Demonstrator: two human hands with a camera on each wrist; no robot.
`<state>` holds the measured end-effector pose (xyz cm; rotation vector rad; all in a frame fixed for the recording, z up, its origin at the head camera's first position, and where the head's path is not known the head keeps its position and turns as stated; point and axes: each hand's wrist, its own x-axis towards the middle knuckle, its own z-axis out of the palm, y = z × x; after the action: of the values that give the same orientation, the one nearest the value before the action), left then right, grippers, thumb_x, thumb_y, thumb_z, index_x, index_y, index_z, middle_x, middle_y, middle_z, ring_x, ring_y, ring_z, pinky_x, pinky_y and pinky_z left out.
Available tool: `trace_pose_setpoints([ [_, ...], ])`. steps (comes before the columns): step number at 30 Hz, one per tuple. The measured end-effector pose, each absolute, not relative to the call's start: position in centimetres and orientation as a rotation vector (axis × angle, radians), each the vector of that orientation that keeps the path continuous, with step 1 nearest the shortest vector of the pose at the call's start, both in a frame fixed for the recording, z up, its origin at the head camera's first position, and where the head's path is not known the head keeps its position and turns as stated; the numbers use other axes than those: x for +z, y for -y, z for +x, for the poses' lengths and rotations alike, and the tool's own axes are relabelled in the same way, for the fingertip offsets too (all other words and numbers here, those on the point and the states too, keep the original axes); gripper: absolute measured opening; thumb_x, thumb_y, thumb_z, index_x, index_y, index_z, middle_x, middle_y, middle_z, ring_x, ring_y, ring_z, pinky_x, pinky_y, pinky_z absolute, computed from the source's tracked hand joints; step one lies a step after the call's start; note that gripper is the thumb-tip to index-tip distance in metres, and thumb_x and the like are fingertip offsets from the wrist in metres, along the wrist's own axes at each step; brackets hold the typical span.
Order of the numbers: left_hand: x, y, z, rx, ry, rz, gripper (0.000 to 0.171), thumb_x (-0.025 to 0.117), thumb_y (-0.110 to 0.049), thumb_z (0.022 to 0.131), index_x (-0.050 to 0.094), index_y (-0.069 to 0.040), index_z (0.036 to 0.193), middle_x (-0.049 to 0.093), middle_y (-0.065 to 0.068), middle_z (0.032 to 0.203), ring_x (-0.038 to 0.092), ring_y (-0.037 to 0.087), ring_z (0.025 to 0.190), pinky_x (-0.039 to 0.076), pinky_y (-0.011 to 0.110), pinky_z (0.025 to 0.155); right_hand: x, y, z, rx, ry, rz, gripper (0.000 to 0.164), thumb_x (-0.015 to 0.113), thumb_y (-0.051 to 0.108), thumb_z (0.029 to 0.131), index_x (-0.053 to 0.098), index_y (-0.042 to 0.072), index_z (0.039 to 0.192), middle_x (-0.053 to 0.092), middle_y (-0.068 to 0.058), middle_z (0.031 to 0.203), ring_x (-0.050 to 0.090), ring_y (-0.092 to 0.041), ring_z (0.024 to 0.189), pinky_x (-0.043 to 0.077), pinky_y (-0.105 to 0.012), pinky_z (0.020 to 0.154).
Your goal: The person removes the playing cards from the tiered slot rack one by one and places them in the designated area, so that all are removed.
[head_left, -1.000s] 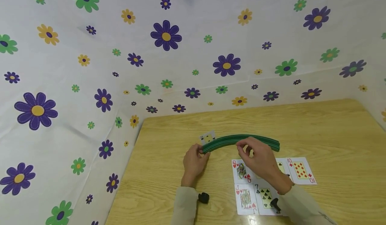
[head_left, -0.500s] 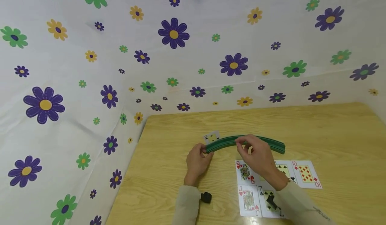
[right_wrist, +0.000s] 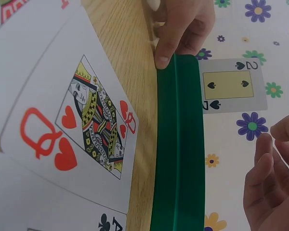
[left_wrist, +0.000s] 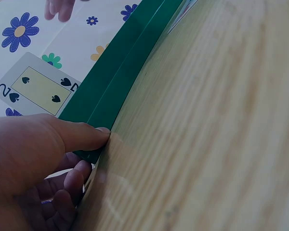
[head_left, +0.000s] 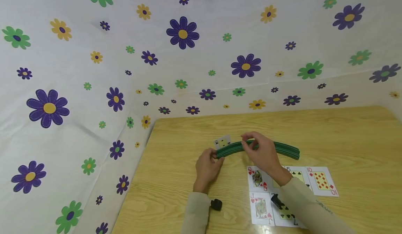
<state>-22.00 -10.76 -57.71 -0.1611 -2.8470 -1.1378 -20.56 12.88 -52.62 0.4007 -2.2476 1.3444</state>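
Note:
A curved green playing-card holder [head_left: 287,151] stands on the wooden table. My left hand [head_left: 206,169] grips its left end, with the thumb on the near face and the other fingers low around the end, as the left wrist view shows. Upright in the holder near that end is a two of spades [right_wrist: 229,85], its lower part hidden by the green wall. My right hand [head_left: 262,153] is raised by the middle of the holder and overlaps it in the head view. Its fingers are loosely bent, thumb and index finger apart, with nothing between them.
Face-up cards lie in two rows in front of the holder: a queen of hearts [head_left: 257,178], a ten of diamonds [head_left: 321,180], a jack of hearts [head_left: 261,208], a seven of clubs [head_left: 285,213] and others partly under the right arm. A flower-patterned cloth [head_left: 201,63] hangs behind the table.
My right hand has moved slightly up and away over the holder, and its thumb and index finger have spread apart. The left hand keeps its grip; the head view has shifted slightly.

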Motion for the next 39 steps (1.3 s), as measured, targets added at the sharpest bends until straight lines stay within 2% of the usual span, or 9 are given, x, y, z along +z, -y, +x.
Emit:
trace_pose_setpoints([
  [3,-57.8,10.6,-22.0,-1.134,2.857,-0.164,0.025,0.083,-0.03,0.098,0.073,-0.012,0.112,0.071,-0.001,0.098,0.053,0.001,0.074,0.042,0.023,0.068,-52.6,-12.8,-20.9,1.42,2.244,0.365,0.019,0.078,-0.001,0.098,0.077,0.005,0.115,0.08,-0.013,0.105,0.065,-0.008,0.065,0.047,-0.022,0.051],
  [9,-57.8,10.6,-22.1,-1.119,2.862,-0.151,0.025,0.084,-0.03,0.097,0.073,-0.012,0.111,0.071,-0.001,0.098,0.053,0.001,0.073,0.042,0.023,0.067,-52.8,-12.2,-21.5,1.422,2.236,0.357,0.019,0.077,0.0,0.099,0.077,0.005,0.117,0.081,-0.015,0.106,0.067,-0.011,0.066,0.05,-0.023,0.055],
  [21,-57.8,10.6,-22.1,-1.104,2.857,-0.161,0.026,0.084,-0.029,0.097,0.073,-0.011,0.112,0.072,0.001,0.098,0.053,0.003,0.073,0.042,0.023,0.066,-53.4,-11.5,-22.4,1.471,2.368,0.313,0.019,0.076,0.004,0.101,0.077,0.004,0.12,0.081,-0.013,0.111,0.065,-0.013,0.068,0.046,-0.025,0.053],
  [31,-57.8,10.6,-22.1,-1.092,2.87,-0.141,0.024,0.084,-0.03,0.097,0.072,-0.013,0.109,0.071,-0.001,0.097,0.053,0.002,0.073,0.042,0.024,0.068,-53.8,-10.1,-22.8,1.54,2.458,0.276,0.018,0.075,0.009,0.104,0.076,0.01,0.122,0.079,-0.012,0.115,0.059,-0.008,0.068,0.047,-0.025,0.055],
  [39,-57.7,10.6,-22.1,-1.109,2.863,-0.148,0.022,0.084,-0.03,0.097,0.072,-0.014,0.107,0.071,-0.002,0.097,0.053,0.001,0.073,0.042,0.023,0.067,-54.1,-9.5,-22.9,1.613,2.444,0.249,0.016,0.073,0.01,0.105,0.076,0.009,0.121,0.079,-0.014,0.116,0.062,-0.015,0.069,0.046,-0.024,0.055],
])
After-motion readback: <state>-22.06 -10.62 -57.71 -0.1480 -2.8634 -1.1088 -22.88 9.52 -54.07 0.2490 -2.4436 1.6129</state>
